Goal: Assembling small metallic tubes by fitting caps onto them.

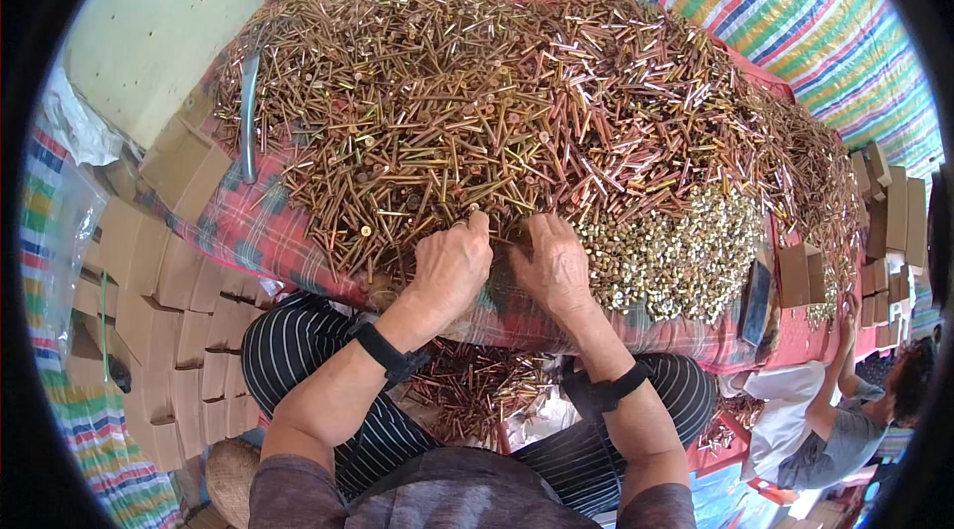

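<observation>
A wide heap of copper-coloured bolts (427,112) covers the cloth in front of me. At its near edge my left hand (452,259) is closed, fingers curled down with thumb and forefinger together. My right hand (553,266) is closed just beside it, its fingertips pointing towards the left one. What either hand pinches is hidden by the fingers and lost against the bolts. Just right of my right hand lies a pile of small brass-coloured nuts (676,256). More bolts (472,390) lie below, between my knees.
Red plaid cloth (263,241) lies under the heap. A curved metal strip (249,117) rests at its left. Cardboard boxes (149,330) stack up on the left. A dark block (757,301) and an open carton (801,274) stand right. Another person (835,440) sits at lower right.
</observation>
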Action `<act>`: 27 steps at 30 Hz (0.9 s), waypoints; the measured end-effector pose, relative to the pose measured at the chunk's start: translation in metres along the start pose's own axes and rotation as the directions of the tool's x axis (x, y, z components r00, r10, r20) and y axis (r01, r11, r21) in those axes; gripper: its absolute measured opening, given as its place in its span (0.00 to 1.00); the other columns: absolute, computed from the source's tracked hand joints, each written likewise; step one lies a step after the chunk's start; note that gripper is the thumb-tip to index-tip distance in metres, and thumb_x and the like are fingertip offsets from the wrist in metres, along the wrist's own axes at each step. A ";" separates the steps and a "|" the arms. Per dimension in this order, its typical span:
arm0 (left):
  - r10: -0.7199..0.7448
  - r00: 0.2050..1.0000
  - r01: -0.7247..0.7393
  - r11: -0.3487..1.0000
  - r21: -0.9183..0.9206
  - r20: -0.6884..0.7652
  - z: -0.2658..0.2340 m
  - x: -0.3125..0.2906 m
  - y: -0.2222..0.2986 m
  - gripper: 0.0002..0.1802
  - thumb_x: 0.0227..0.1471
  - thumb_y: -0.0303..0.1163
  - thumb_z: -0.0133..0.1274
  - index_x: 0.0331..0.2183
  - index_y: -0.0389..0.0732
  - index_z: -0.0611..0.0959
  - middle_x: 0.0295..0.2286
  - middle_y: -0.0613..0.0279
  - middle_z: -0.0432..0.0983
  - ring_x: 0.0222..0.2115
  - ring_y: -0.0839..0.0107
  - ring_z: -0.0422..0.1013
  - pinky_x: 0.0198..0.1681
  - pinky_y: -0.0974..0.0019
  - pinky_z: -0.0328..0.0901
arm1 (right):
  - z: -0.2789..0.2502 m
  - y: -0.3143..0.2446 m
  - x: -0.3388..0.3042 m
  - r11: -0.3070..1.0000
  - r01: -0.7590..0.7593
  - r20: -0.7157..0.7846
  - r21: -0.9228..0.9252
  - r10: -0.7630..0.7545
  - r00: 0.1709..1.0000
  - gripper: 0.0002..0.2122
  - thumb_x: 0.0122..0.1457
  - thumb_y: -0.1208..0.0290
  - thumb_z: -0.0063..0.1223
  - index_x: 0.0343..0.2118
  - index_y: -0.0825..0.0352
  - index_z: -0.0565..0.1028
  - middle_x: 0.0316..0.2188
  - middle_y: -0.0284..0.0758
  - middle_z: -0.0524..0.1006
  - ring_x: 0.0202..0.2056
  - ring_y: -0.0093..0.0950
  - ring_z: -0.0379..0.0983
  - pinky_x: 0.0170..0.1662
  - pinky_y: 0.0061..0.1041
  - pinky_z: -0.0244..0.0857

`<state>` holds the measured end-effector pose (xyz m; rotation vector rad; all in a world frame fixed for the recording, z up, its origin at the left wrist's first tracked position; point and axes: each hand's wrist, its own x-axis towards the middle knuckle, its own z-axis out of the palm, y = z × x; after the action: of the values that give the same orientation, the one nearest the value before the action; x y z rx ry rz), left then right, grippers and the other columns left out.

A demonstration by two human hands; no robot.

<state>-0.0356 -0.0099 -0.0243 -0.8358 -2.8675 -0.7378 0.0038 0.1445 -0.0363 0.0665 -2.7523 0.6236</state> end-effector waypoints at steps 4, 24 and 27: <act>-0.026 1.000 0.026 0.999 -0.024 0.000 -0.001 0.000 0.003 0.08 0.44 0.25 0.50 0.26 0.34 0.68 0.16 0.46 0.72 0.18 0.49 0.71 0.21 0.53 0.66 | 0.004 -0.006 -0.001 0.998 0.060 -0.022 -0.034 -0.061 0.998 0.14 0.40 0.72 0.59 0.30 0.68 0.69 0.26 0.40 0.70 0.32 0.39 0.68 0.36 0.33 0.64; 0.182 0.968 -0.204 0.971 -0.121 -0.174 0.010 -0.005 0.013 0.07 0.42 0.24 0.52 0.28 0.36 0.73 0.24 0.52 0.70 0.23 0.57 0.71 0.25 0.60 0.68 | -0.031 -0.003 0.005 0.980 -0.193 -0.072 -0.041 0.189 0.979 0.07 0.43 0.78 0.53 0.28 0.67 0.73 0.26 0.39 0.72 0.27 0.40 0.71 0.33 0.34 0.66; 0.149 0.982 -0.156 0.986 -0.056 -0.112 0.015 -0.005 0.012 0.10 0.42 0.22 0.51 0.32 0.33 0.75 0.27 0.49 0.70 0.24 0.55 0.71 0.26 0.59 0.68 | -0.042 0.012 0.021 0.976 -0.146 -0.239 -0.161 0.105 0.965 0.10 0.47 0.82 0.48 0.35 0.69 0.72 0.36 0.43 0.71 0.37 0.42 0.69 0.40 0.36 0.65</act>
<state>-0.0240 0.0033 -0.0330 -0.9787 -2.6627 -0.8341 -0.0048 0.1744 0.0015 -0.2108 -2.5873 0.3865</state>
